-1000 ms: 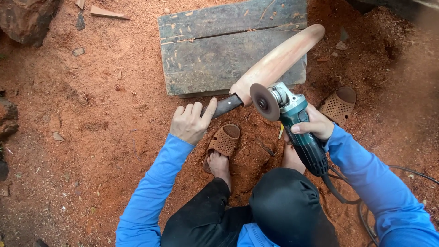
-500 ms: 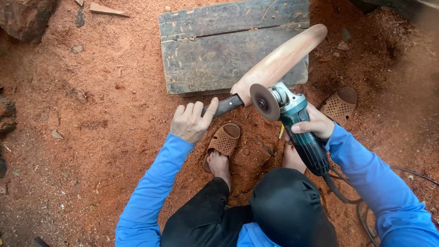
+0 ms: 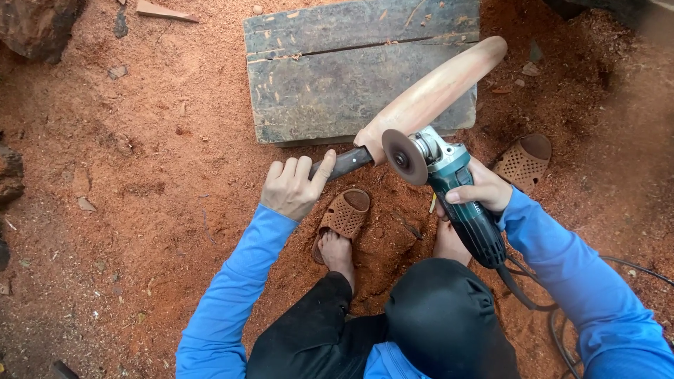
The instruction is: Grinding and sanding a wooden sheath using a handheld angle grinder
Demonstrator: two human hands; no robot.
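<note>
Wooden handle [image 3: 432,91] and angle grinder [image 3: 449,189] unchanged over the last second relative to the plank [image 3: 351,70]: left hand [image 3: 291,189] clasps the dark blade [image 3: 344,163], right hand [image 3: 481,189] grips the grinder body, disc at the handle's base.

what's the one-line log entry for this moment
left hand: grips dark blade | right hand: holds angle grinder | disc at wooden handle

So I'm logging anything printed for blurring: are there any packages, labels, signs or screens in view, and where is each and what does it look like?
Label: one small pale marking on the teal body of the angle grinder, beside the right hand; too small to make out further.
Packages, signs, screens: none in view, whether on the grey wooden board, the pale wooden handle piece or the ground.
</note>
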